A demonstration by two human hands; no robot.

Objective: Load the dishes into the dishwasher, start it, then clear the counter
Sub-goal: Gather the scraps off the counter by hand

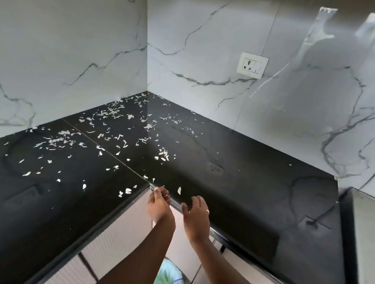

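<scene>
At the inner corner of the bench [245, 191], I judge the main risk to be the light peel scraps [163, 155]: swept too fast, they could skip past a catching palm and fall to the floor. The left hand [158, 201] curls against the front lip; I cannot tell whether it holds anything. The right hand [195, 211] rests loose and empty on the edge. The scraps lie scattered beyond both toward the wall corner, the nearest just beside the left hand.

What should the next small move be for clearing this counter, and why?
Probably reach the right hand forward and rake the nearest white scraps toward the inner corner edge of the counter, where the left hand sits. Scraps litter the counter from that edge back to the wall.
</scene>
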